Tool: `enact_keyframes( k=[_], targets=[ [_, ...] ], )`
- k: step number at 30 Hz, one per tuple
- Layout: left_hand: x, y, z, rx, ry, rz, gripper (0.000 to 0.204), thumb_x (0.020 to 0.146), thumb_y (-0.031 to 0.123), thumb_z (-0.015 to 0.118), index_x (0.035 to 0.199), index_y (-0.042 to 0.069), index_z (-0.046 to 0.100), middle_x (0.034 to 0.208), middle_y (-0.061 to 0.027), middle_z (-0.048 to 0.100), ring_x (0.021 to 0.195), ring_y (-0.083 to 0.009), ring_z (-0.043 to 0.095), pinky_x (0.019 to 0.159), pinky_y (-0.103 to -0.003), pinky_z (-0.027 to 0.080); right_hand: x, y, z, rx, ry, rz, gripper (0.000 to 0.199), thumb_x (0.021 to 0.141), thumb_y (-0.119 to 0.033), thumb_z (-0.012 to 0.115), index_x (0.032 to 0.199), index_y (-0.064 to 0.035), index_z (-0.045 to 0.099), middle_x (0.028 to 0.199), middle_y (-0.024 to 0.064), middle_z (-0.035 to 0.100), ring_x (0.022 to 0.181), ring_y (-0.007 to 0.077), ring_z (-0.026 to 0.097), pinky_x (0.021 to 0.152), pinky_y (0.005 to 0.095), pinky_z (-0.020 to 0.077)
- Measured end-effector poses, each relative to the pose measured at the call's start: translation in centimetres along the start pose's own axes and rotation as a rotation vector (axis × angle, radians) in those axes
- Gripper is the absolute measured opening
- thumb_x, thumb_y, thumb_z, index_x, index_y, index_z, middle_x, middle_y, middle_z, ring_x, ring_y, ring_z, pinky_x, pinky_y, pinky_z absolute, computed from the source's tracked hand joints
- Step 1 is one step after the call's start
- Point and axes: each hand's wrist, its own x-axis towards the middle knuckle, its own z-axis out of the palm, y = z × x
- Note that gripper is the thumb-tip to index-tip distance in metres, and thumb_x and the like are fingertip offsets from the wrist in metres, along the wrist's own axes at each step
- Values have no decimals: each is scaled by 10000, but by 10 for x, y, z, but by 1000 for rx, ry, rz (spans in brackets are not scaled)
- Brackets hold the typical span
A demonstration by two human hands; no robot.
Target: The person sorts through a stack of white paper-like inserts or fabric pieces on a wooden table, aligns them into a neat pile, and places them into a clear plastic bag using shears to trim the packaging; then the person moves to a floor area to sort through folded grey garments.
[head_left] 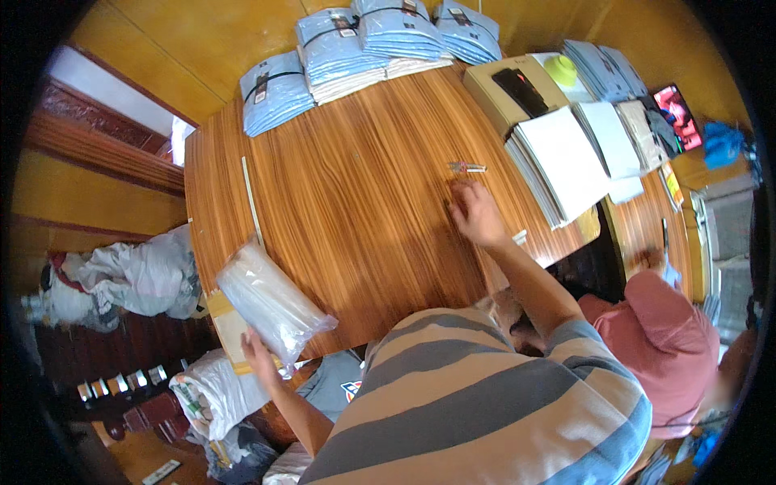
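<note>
left hand (260,353) is gripping a clear plastic bundle of white folded sheets (271,303) at the bench's (356,202) near left corner, steadying it. right hand (477,214), fingers spread, is pressing flat near the right edge, beside a small pen (468,167).

The surface (356,186) is wood with strong grain and a smooth, slightly glossy varnish. The pack (271,301) under the left hand (260,353) is wrapped in clear, shiny plastic film. The folded shirts (275,90) are matt blue cloth. The stack (562,166) looks like matt white paper. The box (493,93) is dull brown cardboard.
</note>
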Motion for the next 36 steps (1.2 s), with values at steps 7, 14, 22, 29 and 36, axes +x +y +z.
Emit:
enact_keyframes(
  k=[7, 14, 22, 29, 36],
  targets=[
    [-39, 66, 59, -776, -299, -420, 733, 979, 402, 672, 1457, -91, 417, 1382, -209, 586, 1189, -317, 634, 986, -444, 544, 23, -16, 43, 219, -61, -132, 490, 893, -213, 738, 1295, 3, 559, 1305, 265, 551, 1231, 450, 543, 1052, 503, 464],
    [-76, 112, 154, -630, 58, -262, 644, 862, 202, 843, 1319, -79, 486, 1133, -191, 693, 981, -225, 700, 848, -363, 583, 16, -113, 112, 1119, -844, 161, 797, 895, -375, 802, 1476, 12, 417, 1397, 224, 552, 1282, 291, 561, 1059, 424, 485],
    [-169, 202, 190, -606, -100, 102, 1100, 715, 69, 921, 1553, 19, 209, 1437, -185, 516, 1308, -266, 535, 1100, -423, 434, 20, -138, 49, 1122, -860, -221, 1174, 674, -296, 969, 1555, 13, 256, 1464, 180, 478, 1366, 300, 465, 1142, 449, 383],
    [-180, 253, 167, -376, -245, 401, 1244, 549, 264, 1029, 1526, -34, 319, 1503, -164, 454, 1406, -276, 427, 1176, -417, 334, 13, -113, 7, 826, -598, -521, 1252, 571, -354, 1003, 1545, -4, 299, 1479, 218, 441, 1385, 387, 441, 1133, 482, 381],
    [-180, 310, 180, -532, -204, 572, 1000, 686, 189, 948, 1494, -15, 395, 1470, -185, 516, 1361, -295, 503, 1160, -420, 362, 10, -124, -23, 1250, -506, -376, 1158, 608, -335, 981, 1503, 3, 330, 1431, 205, 470, 1353, 346, 464, 1124, 480, 381]
  ],
)
